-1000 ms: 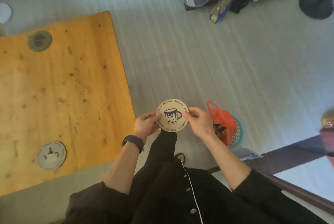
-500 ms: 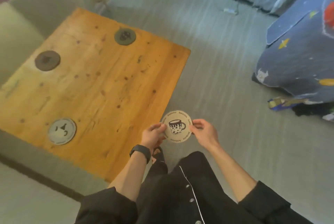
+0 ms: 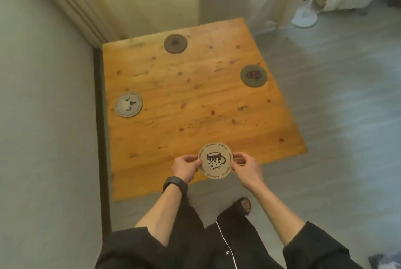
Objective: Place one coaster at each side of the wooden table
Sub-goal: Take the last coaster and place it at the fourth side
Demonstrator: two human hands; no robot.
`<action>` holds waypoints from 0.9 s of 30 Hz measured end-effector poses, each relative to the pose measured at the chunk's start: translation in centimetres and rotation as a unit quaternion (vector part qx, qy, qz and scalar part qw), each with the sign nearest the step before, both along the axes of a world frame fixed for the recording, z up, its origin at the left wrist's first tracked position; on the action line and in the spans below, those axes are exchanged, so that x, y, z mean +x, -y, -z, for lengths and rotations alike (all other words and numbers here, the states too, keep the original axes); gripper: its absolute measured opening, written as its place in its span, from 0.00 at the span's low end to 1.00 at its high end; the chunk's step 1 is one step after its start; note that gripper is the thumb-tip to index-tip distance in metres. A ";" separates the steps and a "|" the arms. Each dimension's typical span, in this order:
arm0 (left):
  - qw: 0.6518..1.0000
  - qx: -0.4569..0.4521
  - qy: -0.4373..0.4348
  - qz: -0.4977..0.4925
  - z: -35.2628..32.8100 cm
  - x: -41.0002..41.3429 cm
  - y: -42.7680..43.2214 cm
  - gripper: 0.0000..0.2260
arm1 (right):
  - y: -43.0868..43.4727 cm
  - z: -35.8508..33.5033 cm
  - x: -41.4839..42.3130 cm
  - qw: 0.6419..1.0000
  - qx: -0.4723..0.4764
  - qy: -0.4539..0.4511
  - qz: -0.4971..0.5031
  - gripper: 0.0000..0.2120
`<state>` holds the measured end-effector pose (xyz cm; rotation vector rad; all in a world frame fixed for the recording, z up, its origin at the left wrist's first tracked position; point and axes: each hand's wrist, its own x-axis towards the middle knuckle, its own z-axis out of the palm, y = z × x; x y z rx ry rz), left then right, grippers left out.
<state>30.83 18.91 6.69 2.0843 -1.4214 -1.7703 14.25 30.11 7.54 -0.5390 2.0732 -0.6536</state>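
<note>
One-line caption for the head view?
Both hands hold a mug coaster over the table's near edge; three coasters already placed.

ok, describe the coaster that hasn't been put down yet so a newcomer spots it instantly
Start at the wooden table. Three coasters lie on it at the left, far and right sides. The fourth, the mug coaster, is over the near edge, pinched between the left hand and right hand; it alone is cream with a spotted mug drawing ringed by text.
</note>
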 end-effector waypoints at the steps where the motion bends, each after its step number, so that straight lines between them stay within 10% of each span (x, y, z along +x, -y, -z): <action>1: 1.000 -0.006 0.006 -0.027 0.1 -0.1 -0.1 0.10 | 0.8 0.0 -0.5 1.000 -0.008 0.002 -0.022 0.10; 27: 0.978 -0.069 0.179 -0.087 9.3 -0.6 0.5 0.07 | 6.2 10.2 -1.1 0.995 0.033 -0.036 -0.089 0.07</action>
